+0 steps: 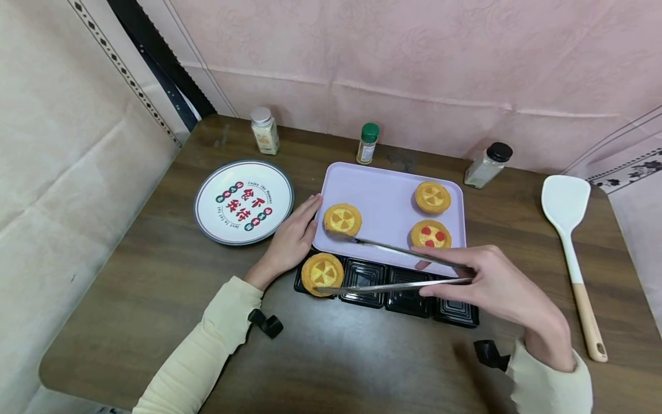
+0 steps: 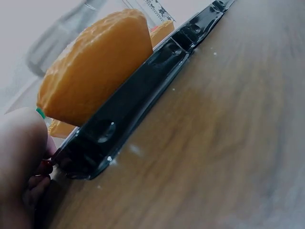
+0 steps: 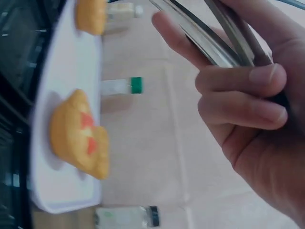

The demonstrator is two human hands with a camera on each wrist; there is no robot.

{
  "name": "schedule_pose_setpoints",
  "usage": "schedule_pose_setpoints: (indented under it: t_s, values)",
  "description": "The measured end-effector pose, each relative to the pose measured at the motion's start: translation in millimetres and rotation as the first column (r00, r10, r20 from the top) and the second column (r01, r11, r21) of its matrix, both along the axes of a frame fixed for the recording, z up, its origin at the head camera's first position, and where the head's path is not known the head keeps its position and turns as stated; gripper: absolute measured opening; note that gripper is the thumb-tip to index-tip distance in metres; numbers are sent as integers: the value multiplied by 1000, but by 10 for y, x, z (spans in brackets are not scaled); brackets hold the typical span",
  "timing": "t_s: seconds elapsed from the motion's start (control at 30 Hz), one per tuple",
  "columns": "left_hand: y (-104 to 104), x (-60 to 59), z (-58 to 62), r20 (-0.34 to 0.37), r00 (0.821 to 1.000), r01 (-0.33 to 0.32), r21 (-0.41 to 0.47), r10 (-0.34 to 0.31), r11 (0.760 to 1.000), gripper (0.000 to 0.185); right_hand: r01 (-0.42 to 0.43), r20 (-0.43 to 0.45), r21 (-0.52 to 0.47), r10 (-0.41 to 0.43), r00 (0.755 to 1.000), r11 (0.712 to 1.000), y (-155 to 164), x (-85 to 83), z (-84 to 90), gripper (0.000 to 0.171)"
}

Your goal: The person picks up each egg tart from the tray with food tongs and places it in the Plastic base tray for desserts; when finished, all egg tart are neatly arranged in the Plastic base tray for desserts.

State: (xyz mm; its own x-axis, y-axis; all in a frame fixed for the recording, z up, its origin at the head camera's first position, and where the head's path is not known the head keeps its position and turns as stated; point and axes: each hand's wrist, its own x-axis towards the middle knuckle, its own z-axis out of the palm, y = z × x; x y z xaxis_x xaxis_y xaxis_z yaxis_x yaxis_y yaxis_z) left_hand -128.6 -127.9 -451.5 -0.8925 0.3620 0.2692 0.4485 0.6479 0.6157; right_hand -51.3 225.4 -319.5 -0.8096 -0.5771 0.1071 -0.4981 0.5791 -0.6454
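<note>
My right hand (image 1: 496,284) grips metal tongs (image 1: 393,248) whose arms are spread wide. One tip reaches the lower edge of a yellow-topped egg tart (image 1: 342,217) on the lilac tray (image 1: 383,195). The other tip overlaps a similar tart (image 1: 320,267) at the left end of the black compartment tray (image 1: 408,296); in the left wrist view this tart (image 2: 97,69) sits tilted, rising above the black rim. Along the lilac tray's left edge rests my left hand (image 1: 291,240), fingers extended. A plain tart (image 1: 432,197) and one with red pieces (image 1: 427,233) lie on the tray's right side.
A white plate (image 1: 243,201) with red lettering lies left of the lilac tray. Along the back stand a white-capped jar (image 1: 265,133) and a green-capped bottle (image 1: 367,145); a black-capped jar (image 1: 486,167) leans at right. A white spatula (image 1: 571,247) with wooden handle lies far right.
</note>
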Motion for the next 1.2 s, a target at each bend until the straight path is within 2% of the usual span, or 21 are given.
schedule_pose_setpoints:
  t_s: [0.07, 0.13, 0.23, 0.3, 0.43, 0.53, 0.67, 0.73, 1.2]
  values:
    - [-1, 0, -8, -5, 1000, 3, 1, -2, 1000, 50, 103, -64, -15, -104, 992, 995, 59, 40, 84, 58]
    - [-2, 0, -13, -9, 1000, 4, 2, -4, 1000, 50, 223, -99, -42, -226, 969, 974, 139, 65, 158, 60]
    - [-11, 7, -13, -4, 1000, -1, -3, 1, 1000, 50, 398, -128, -35, -399, 908, 917, 280, 67, 219, 58]
    - [-20, 18, -3, 4, 1000, -8, -7, 8, 1000, 50, 492, -110, 7, -489, 865, 870, 374, 48, 223, 54]
    - [-42, 24, 2, 12, 1000, -16, -8, 16, 1000, 51, 603, -88, 95, -597, 798, 792, 502, -30, 171, 55]
    - [-51, 21, 0, 9, 1000, -14, -5, 14, 1000, 51, 636, -74, 123, -632, 772, 762, 538, -89, 126, 59]
    - [-48, 21, 8, 5, 1000, -14, -2, 14, 1000, 50, 655, -56, 152, -655, 754, 741, 549, -118, 92, 63]
    - [-44, 20, 11, 6, 1000, -12, 1, 12, 1000, 50, 655, -50, 161, -657, 753, 738, 556, -123, 81, 64]
    - [5, 3, -12, 2, 1000, -1, 10, 1, 1000, 50, 646, -34, 167, -650, 759, 745, 614, -157, -1, 60]
